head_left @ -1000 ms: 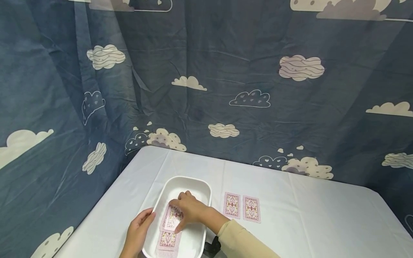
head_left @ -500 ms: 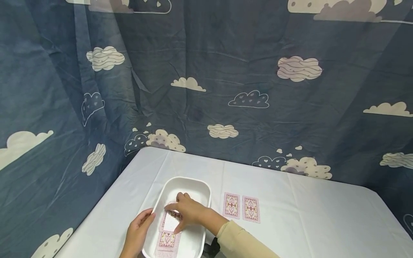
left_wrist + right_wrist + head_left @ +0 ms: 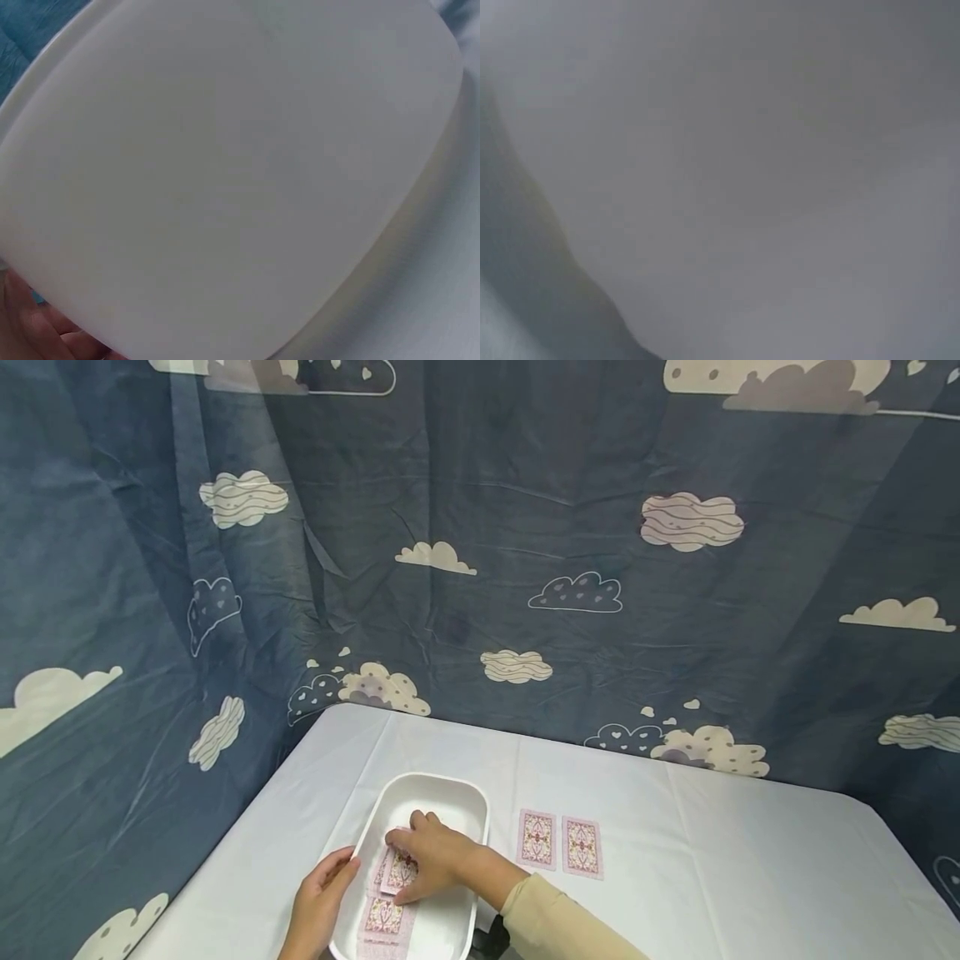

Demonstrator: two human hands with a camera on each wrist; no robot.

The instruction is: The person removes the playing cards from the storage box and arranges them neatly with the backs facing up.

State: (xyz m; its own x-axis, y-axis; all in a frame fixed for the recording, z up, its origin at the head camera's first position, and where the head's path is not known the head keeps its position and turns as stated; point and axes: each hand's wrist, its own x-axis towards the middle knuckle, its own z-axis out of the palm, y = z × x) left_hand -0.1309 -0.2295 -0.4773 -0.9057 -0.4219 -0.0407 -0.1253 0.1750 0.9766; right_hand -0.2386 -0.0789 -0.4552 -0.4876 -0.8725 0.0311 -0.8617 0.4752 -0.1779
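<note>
A white rectangular tray [image 3: 450,931] with rounded corners stands on the table. My left hand [image 3: 318,897] grips its left rim, and in the left wrist view fingers [image 3: 45,330] show at the edge of the tray's smooth outer wall [image 3: 225,172]. Inside the tray, my right hand [image 3: 437,862] holds a patterned pink playing card [image 3: 402,870] between thumb and fingers, back side up. It overlaps other playing cards beneath; nearer me lies another face-down playing card [image 3: 384,917]. The right wrist view is a blurred white surface [image 3: 742,172] with no hand visible.
Two playing cards [image 3: 537,839] lie face down side by side on the white tablecloth [image 3: 720,860], right of the tray. A black object [image 3: 491,937] sits beside the tray, under the sleeve [image 3: 558,927]. A blue cloud-print curtain [image 3: 480,618] hangs behind the table.
The card under my right hand tilts: bright with glare half a second ago, its pattern shows again now. The right fingers shift slightly left. The left hand keeps its place.
</note>
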